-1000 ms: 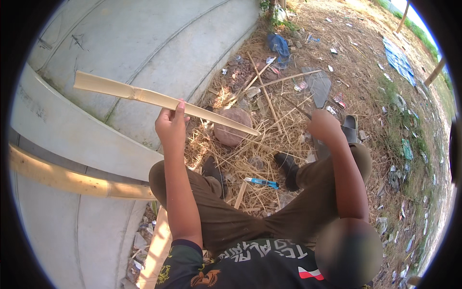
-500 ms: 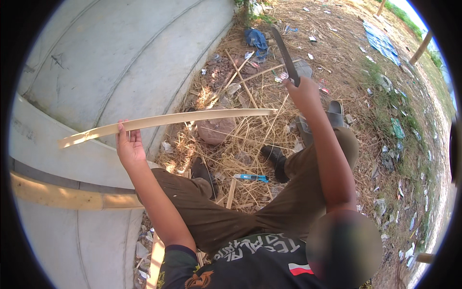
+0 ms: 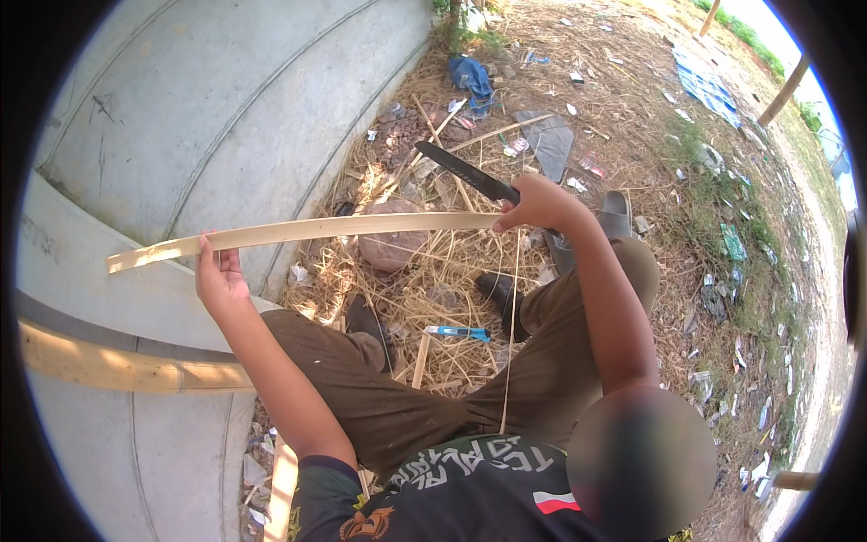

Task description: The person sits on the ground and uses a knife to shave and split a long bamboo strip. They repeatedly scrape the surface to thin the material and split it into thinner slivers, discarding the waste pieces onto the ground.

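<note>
A long, pale bamboo strip (image 3: 361, 225) stretches across in front of me, bowed slightly upward. Near its left end, my left hand (image 3: 221, 275) pinches it between thumb and fingers. My right hand (image 3: 546, 203) is closed round the handle of a machete (image 3: 465, 170), whose dark blade points up and left above the strip. The thumb side of that hand meets the strip's right end; whether it grips the strip too I cannot make out. From near this end a thin strand (image 3: 513, 334) hangs down to my lap.
A blue utility knife (image 3: 459, 332) lies on straw and shavings between my shoes. Beyond it sits a round stone (image 3: 395, 242). A concrete wall (image 3: 226, 117) and a bamboo pole (image 3: 135, 369) run along the left. Grey sandals (image 3: 617, 213) lie at right; litter dots the ground.
My right hand has come down and left to the strip's right end, and the machete blade has swung from upright to pointing left. My left hand and the strip shifted slightly left.
</note>
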The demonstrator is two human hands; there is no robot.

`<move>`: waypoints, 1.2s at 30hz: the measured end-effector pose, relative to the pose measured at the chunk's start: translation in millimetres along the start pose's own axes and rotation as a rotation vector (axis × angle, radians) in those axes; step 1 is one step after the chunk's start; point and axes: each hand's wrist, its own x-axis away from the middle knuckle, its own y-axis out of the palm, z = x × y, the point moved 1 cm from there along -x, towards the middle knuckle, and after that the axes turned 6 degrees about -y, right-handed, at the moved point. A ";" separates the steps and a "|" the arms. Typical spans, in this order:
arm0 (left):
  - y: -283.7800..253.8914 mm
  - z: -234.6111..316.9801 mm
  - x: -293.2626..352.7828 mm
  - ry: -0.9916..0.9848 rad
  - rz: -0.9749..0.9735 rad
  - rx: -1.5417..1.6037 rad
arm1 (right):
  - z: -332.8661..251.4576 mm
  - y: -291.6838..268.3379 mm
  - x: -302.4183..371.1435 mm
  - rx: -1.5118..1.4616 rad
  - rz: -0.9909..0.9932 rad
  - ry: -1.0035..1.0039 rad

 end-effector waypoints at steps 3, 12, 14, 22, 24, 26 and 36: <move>0.4 6.4 0.4 -0.011 -0.016 0.016 | 0.5 2.9 -2.6 0.116 0.015 0.012; 48.5 15.7 49.5 -0.003 -0.346 0.013 | 6.5 -24.6 6.0 -0.274 0.283 0.047; 51.5 13.9 51.6 -0.031 -0.396 0.066 | 1.5 -34.2 9.8 -0.324 0.324 0.004; 84.4 26.3 107.6 0.178 -0.546 0.367 | -31.9 -35.0 26.5 -0.422 0.215 -0.015; 82.0 36.1 106.9 0.185 -0.601 0.578 | -31.1 -14.2 15.3 -0.296 0.155 -0.017; 88.7 51.0 121.8 0.163 -0.540 0.599 | -19.3 22.1 -0.4 0.367 0.709 -0.408; 75.0 84.9 159.7 0.490 -0.494 0.456 | -114.2 96.6 23.5 0.183 0.397 -0.629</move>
